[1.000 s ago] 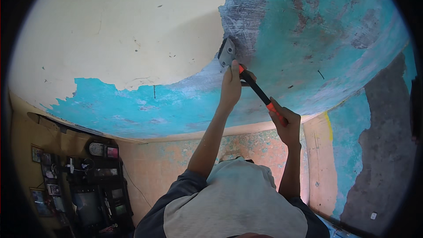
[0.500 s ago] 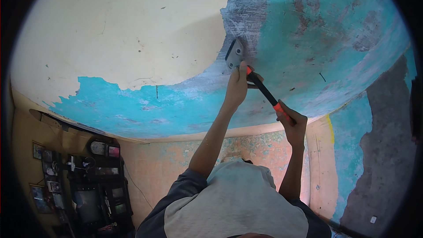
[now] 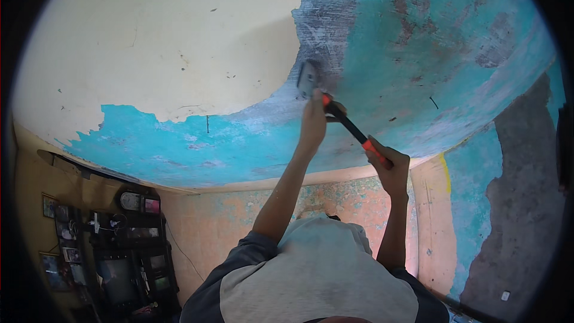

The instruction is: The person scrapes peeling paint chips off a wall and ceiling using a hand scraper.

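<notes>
Both my hands grip a long-handled paint scraper [image 3: 348,127] with a black shaft, orange bands and a grey metal head. My left hand [image 3: 313,121] is closed round the neck just behind the head, thumb toward the metal. Lower down, my right hand [image 3: 391,168] wraps round the orange end of the handle. The scraper's head, smeared by motion, lies against the wall [image 3: 326,30] on a bared grey strip. On its left this strip meets the edge of the cream paint [image 3: 197,36]; turquoise paint [image 3: 412,78] spreads to its right.
Nails [image 3: 434,103] stick out of the painted surface, one of them [image 3: 208,124] near the left turquoise patch. At lower left stands a dark shelf unit [image 3: 128,257] with a television and framed pictures. A peeling pinkish wall [image 3: 203,221] is behind me.
The scraper's head has moved slightly down and left along the cream paint's edge. Both hands have shifted with it, keeping their grip.
</notes>
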`<state>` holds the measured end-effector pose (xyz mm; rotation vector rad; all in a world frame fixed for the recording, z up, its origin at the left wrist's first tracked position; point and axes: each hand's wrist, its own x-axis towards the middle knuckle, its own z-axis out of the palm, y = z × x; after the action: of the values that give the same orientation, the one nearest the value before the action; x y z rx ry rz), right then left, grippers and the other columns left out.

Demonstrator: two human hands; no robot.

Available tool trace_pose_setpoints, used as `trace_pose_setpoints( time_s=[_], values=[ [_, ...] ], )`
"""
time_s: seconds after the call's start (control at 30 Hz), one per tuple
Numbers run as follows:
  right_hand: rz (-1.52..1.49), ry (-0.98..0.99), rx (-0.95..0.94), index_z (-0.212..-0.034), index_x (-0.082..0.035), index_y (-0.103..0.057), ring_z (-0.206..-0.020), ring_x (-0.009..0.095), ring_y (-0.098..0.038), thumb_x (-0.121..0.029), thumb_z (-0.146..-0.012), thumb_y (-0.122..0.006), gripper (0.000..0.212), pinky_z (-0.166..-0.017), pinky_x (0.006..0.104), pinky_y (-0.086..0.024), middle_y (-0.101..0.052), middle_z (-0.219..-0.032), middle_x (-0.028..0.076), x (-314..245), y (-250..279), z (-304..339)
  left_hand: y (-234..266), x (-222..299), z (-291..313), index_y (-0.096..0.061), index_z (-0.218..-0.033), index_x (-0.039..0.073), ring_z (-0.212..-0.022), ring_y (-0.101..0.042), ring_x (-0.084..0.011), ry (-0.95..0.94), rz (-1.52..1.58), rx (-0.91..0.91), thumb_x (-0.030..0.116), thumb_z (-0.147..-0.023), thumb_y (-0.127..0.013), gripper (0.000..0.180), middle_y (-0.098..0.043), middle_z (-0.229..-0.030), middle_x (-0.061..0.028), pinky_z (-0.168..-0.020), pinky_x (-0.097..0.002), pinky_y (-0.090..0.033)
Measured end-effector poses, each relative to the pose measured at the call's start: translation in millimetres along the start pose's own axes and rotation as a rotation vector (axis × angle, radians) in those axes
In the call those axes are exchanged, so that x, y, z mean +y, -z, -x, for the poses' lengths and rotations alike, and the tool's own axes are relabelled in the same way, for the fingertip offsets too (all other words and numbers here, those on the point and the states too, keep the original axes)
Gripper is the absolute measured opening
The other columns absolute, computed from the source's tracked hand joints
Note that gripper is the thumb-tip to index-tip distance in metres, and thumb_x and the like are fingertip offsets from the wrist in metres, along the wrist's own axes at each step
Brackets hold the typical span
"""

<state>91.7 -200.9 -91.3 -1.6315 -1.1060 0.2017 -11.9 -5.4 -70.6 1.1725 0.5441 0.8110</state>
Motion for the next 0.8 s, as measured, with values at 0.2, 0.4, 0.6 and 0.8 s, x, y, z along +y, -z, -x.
trace_pose_setpoints(
  time_s=[0.2,0.4,0.6,0.8],
  values=[
    [0.054,-0.007,-0.038,-0.125,-0.011,-0.070,-0.057,0.010,-0.044,-0.011,-0.087,-0.076,0.039,-0.054,0.0258,-0.038,-0.058,-0.066,0.006,0,-13,6,7,-4,0,-0.052,-0.095,0.003,-0.074,-0.069,-0.0197,-0.127,-0.044,0.097,0.047,-0.109,-0.029,0.052,-0.068,-0.077,-0.0116,-0.071,-0.0339,-0.060],
    [-0.018,0.000,0.006,-0.125,-0.010,-0.070,-0.059,0.008,-0.044,-0.011,-0.086,-0.077,0.039,-0.055,0.0263,-0.038,-0.058,-0.065,0.006,12,-6,10,7,-14,6,-0.053,-0.093,0.005,-0.077,-0.068,-0.0212,0.001,0.012,0.044,0.050,-0.108,-0.031,0.053,-0.067,-0.079,-0.0111,-0.073,-0.0351,-0.057],
    [0.081,0.001,-0.068,-0.125,-0.011,-0.070,-0.057,0.011,-0.042,-0.011,-0.086,-0.077,0.040,-0.054,0.0281,-0.037,-0.056,-0.066,0.007,-5,-16,8,19,-9,6,-0.054,-0.095,0.004,-0.078,-0.068,-0.0216,-0.062,-0.027,0.131,0.050,-0.108,-0.032,0.053,-0.068,-0.082,-0.0125,-0.073,-0.0354,-0.057],
    [0.111,0.001,-0.004,-0.125,-0.011,-0.070,-0.057,0.010,-0.044,-0.008,-0.086,-0.076,0.039,-0.054,0.0261,-0.037,-0.057,-0.066,0.006,-6,11,8,-2,-5,1,-0.055,-0.096,0.003,-0.081,-0.069,-0.0224,-0.007,0.048,-0.022,0.052,-0.107,-0.031,0.056,-0.068,-0.082,-0.0120,-0.075,-0.0360,-0.058]
  ],
)
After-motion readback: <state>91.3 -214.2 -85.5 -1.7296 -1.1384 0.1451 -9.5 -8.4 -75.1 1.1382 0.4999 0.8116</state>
